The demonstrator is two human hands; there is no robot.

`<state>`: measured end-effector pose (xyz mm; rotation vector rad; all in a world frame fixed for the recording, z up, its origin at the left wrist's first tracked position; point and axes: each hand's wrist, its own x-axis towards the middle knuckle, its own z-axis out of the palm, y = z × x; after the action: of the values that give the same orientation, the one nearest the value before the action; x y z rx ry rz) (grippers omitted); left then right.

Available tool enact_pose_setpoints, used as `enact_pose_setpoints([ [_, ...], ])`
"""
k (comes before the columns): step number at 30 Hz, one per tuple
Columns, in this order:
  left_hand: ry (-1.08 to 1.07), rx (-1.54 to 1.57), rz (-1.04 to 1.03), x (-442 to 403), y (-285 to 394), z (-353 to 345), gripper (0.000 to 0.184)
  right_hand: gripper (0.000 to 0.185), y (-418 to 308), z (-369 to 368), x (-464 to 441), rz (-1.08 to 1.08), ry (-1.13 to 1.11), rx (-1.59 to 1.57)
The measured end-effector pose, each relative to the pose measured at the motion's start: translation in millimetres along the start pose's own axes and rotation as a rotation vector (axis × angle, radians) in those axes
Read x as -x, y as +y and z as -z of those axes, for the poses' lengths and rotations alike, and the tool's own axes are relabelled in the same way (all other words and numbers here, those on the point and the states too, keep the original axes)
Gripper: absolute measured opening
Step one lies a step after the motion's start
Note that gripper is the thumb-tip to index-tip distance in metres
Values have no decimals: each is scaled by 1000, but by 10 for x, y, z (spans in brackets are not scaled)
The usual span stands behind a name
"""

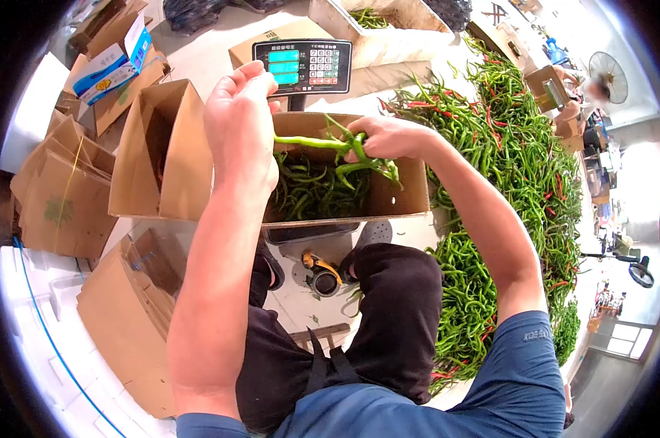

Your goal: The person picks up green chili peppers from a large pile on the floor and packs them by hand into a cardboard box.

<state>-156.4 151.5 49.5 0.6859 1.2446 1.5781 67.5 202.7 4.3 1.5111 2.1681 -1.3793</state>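
Note:
Over the open cardboard box (344,212) my right hand (388,139) grips a small bunch of green peppers (363,166). My left hand (242,109) is raised above the box's left side, its fingers curled together; what they hold, if anything, is hidden. One long light-green pepper (308,141) stretches between the bunch and my left wrist. More green peppers (315,186) lie in the box, mostly toward its left and middle. Just behind the box stands a scale display (302,67) with three lit readouts.
A large heap of green and red peppers (490,160) spreads on the right. An open box (158,146) stands left, beside flattened cartons (63,190). A yellow-handled object (321,274) lies between my feet. A fan (606,77) is at the upper right.

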Motion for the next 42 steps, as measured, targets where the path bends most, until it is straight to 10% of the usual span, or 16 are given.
enact_pose_setpoints([
  [10, -54, -9, 23, 3, -65, -117, 25, 41, -12, -137, -200, 22, -108, 12],
  [15, -101, -44, 42, 11, -112, -190, 24, 83, 699, -513, -363, -48, -180, 508],
  [21, -168, -97, 69, 71, -222, -278, 22, 60, 739, -426, 408, 214, 337, 118],
  [26, -324, -305, -14, 251, -356, -368, 20, 40, 1389, -722, 1684, 6, 709, -476],
  [35, -1289, -725, -211, 1631, -769, -382, 24, 31, 2708, -4166, 3303, -741, 731, -492],
  [37, -1583, -936, -690, 1895, -870, -425, 29, 32, 2702, -4963, 3327, -828, 448, -578],
  [42, -1432, -1014, -414, 2080, -908, -553, 32, 52, 2445, -6543, 3150, -916, 394, -633],
])
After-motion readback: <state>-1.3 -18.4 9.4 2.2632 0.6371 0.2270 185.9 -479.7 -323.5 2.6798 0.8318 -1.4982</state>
